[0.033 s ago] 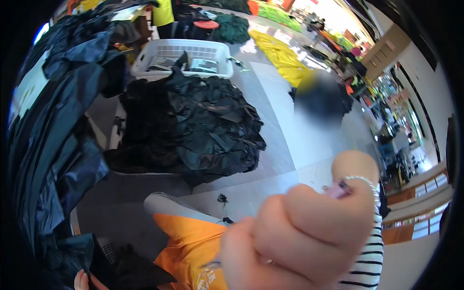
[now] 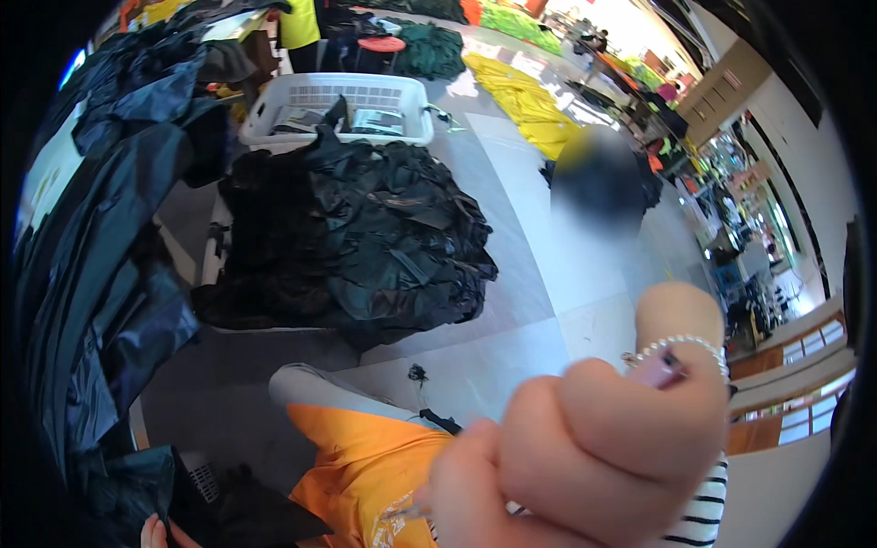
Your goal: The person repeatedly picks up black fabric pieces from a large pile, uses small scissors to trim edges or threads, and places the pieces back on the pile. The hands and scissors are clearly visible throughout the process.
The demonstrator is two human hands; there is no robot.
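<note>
Head view: my right hand, fisted narrow on nothing I can see, hangs above orange cloth; left hand grips black fabric lower left.

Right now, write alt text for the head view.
A closed right hand with a bead bracelet fills the foreground above an orange garment. Behind lie a pile of black garments and a white basket; left fingertips touch dark fabric.

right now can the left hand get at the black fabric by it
Probably yes: the left hand at the lower edge already seems to touch the black fabric, with nothing between them, though only fingertips show.
</note>
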